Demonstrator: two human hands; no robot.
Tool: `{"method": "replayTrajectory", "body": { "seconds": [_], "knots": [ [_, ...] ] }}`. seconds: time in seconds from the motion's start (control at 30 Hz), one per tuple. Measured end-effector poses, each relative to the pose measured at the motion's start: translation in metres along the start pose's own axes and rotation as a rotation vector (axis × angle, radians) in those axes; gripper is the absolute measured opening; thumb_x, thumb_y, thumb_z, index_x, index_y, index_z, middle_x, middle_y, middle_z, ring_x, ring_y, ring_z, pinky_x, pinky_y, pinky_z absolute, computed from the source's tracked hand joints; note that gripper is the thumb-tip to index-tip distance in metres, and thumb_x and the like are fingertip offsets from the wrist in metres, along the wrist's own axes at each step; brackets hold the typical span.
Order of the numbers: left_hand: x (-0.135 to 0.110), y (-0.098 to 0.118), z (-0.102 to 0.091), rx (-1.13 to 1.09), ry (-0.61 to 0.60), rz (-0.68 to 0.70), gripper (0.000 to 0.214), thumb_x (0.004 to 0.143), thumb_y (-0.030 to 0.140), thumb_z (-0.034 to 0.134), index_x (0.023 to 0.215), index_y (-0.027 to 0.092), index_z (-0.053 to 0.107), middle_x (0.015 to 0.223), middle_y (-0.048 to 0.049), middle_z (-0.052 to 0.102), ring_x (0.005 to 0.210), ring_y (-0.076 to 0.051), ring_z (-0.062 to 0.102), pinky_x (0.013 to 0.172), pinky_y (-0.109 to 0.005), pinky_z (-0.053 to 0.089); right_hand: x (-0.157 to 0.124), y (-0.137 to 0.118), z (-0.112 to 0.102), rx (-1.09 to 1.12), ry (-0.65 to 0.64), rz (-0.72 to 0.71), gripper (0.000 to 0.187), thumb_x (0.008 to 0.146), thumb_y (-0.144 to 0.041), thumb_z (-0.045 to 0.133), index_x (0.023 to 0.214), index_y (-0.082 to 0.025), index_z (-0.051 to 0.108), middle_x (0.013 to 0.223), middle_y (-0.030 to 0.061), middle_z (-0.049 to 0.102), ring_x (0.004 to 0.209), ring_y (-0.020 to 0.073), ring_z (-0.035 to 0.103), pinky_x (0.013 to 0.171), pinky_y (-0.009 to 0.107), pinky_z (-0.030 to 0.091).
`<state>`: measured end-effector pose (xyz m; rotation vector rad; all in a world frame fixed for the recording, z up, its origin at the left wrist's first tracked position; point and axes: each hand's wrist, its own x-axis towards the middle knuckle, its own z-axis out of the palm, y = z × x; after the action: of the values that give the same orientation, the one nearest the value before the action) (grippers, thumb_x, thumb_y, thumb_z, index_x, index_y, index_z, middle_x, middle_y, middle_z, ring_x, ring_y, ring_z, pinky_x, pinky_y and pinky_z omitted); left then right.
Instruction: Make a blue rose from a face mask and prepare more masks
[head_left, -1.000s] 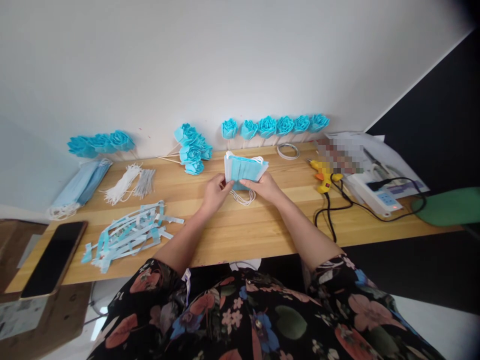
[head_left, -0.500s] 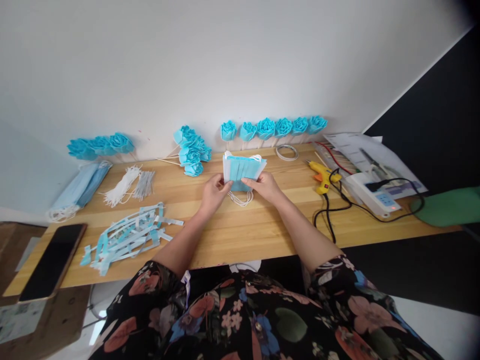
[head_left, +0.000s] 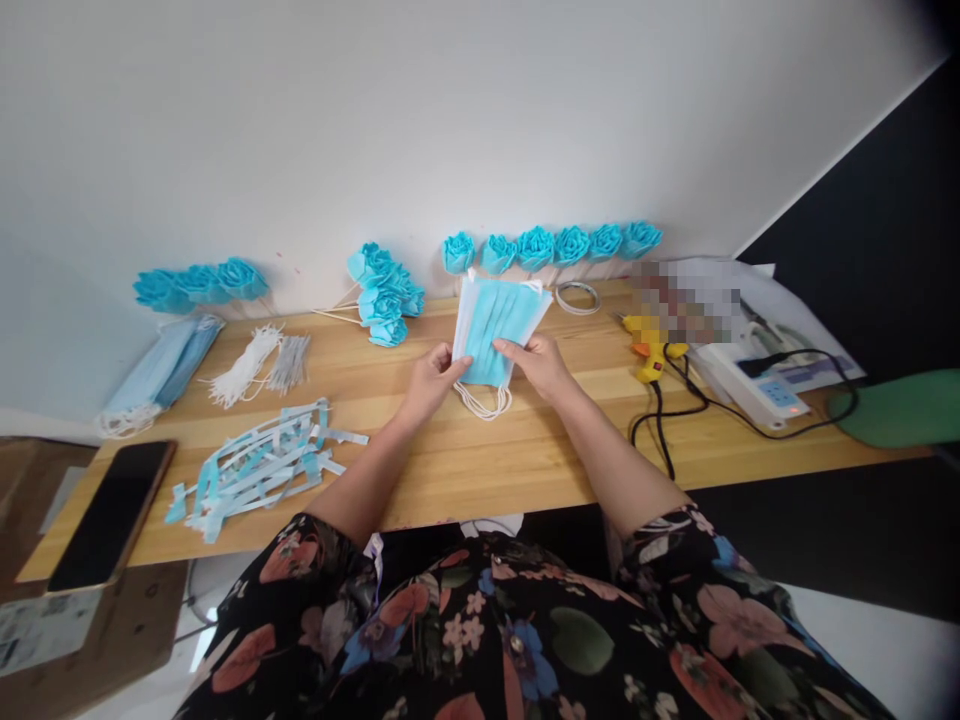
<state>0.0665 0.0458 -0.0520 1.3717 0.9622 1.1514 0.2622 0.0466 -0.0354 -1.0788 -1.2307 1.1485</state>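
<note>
A small stack of light-blue face masks (head_left: 491, 325) is held up above the middle of the wooden table, white ear loops hanging from its lower end. My left hand (head_left: 435, 378) pinches the lower left edge, thumb in front. On the right edge, my right hand (head_left: 541, 365) grips the same stack, its thumb lying across the blue face. Fingers behind the masks are hidden. Beyond them stands a row of blue flowers (head_left: 535, 248) on thin sticks against the wall, with a roll of tape (head_left: 577, 298) below.
Cut mask strips (head_left: 262, 470), white cords (head_left: 247, 368), grey wire ties (head_left: 289, 363), more masks (head_left: 165, 370) and a phone (head_left: 112, 515) lie left. A bunch of blue flowers (head_left: 384, 298) lies centre-left. Right are a yellow glue gun (head_left: 651, 352), its black cable and a power strip (head_left: 765, 390).
The mask stack has tilted up and opened out to its longer shape, showing more of its blue face. Both hands keep hold of its sides.
</note>
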Motion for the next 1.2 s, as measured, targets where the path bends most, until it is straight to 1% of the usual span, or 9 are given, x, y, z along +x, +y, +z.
{"method": "replayTrajectory", "body": {
  "seconds": [0.13,0.27,0.37,0.43,0.53,0.67,0.8,1.1,1.2],
  "knots": [
    [-0.002,0.001,0.003,-0.041,-0.101,-0.050,0.046,0.068,0.050,0.084,0.090,0.016,0.063,0.081,-0.0017,0.070,0.074,-0.017,0.065,0.072,-0.028,0.051,0.002,-0.005,0.000,0.120,0.129,0.004,0.041,0.060,-0.055,0.087,0.073,-0.018,0.076,0.076,0.0019,0.076,0.074,0.0201,0.070,0.073,0.033,0.056],
    [-0.005,0.004,0.003,-0.027,-0.100,-0.063,0.041,0.076,0.052,0.079,0.087,0.016,0.064,0.072,-0.0014,0.070,0.069,-0.015,0.065,0.071,-0.028,0.050,0.007,-0.008,-0.003,0.251,0.212,0.012,0.044,0.058,-0.056,0.089,0.074,-0.018,0.073,0.075,0.0022,0.075,0.077,0.0213,0.070,0.073,0.034,0.057],
    [-0.006,0.009,0.004,-0.213,-0.053,-0.084,0.045,0.075,0.052,0.080,0.099,0.016,0.066,0.067,0.0020,0.067,0.068,-0.014,0.065,0.076,-0.030,0.051,0.012,-0.009,-0.006,0.402,0.289,0.013,0.046,0.055,-0.053,0.091,0.078,-0.019,0.072,0.079,0.0021,0.076,0.081,0.0216,0.071,0.074,0.034,0.058],
    [-0.006,0.013,0.004,-0.359,-0.068,-0.135,0.050,0.072,0.049,0.084,0.107,0.017,0.066,0.062,0.0050,0.062,0.063,-0.013,0.062,0.074,-0.030,0.052,0.015,-0.010,-0.008,0.480,0.350,0.015,0.046,0.053,-0.050,0.092,0.080,-0.019,0.071,0.081,0.0017,0.077,0.085,0.0217,0.072,0.077,0.033,0.059],
    [-0.007,0.020,0.005,-0.456,-0.091,-0.183,0.046,0.075,0.042,0.083,0.110,0.017,0.066,0.058,0.0068,0.058,0.055,-0.010,0.057,0.074,-0.030,0.052,0.019,-0.009,-0.011,0.546,0.406,0.048,0.045,0.054,-0.046,0.092,0.083,-0.019,0.070,0.086,0.0029,0.078,0.092,0.0232,0.073,0.082,0.035,0.060],
    [-0.009,0.023,0.005,-0.447,-0.082,-0.192,0.040,0.079,0.040,0.080,0.109,0.016,0.066,0.056,0.0065,0.057,0.052,-0.010,0.056,0.078,-0.032,0.053,0.019,-0.009,-0.011,0.580,0.387,0.095,0.042,0.059,-0.042,0.089,0.089,-0.019,0.071,0.094,0.0045,0.079,0.100,0.0241,0.073,0.087,0.036,0.060],
    [-0.010,0.023,0.007,-0.385,-0.096,-0.207,0.043,0.082,0.043,0.077,0.111,0.014,0.065,0.055,0.0051,0.059,0.052,-0.011,0.057,0.070,-0.029,0.051,0.018,-0.009,-0.008,0.582,0.386,0.109,0.039,0.059,-0.039,0.090,0.086,-0.019,0.071,0.090,0.0037,0.079,0.097,0.0236,0.073,0.086,0.035,0.059],
    [-0.010,0.022,0.007,-0.336,-0.205,-0.269,0.064,0.082,0.059,0.072,0.124,0.015,0.053,0.066,-0.0010,0.069,0.057,-0.017,0.065,0.064,-0.030,0.050,0.015,-0.008,-0.005,0.516,0.368,0.095,0.041,0.057,-0.043,0.089,0.086,-0.019,0.073,0.085,0.0028,0.078,0.090,0.0231,0.073,0.084,0.035,0.059],
    [-0.007,0.021,0.007,-0.335,-0.166,-0.252,0.070,0.079,0.066,0.071,0.125,0.015,0.055,0.077,-0.0044,0.073,0.067,-0.020,0.070,0.070,-0.034,0.054,0.011,-0.011,-0.003,0.507,0.272,0.097,0.046,0.052,-0.047,0.092,0.083,-0.019,0.073,0.079,0.0024,0.078,0.085,0.0237,0.074,0.082,0.036,0.060]
  ]
}}
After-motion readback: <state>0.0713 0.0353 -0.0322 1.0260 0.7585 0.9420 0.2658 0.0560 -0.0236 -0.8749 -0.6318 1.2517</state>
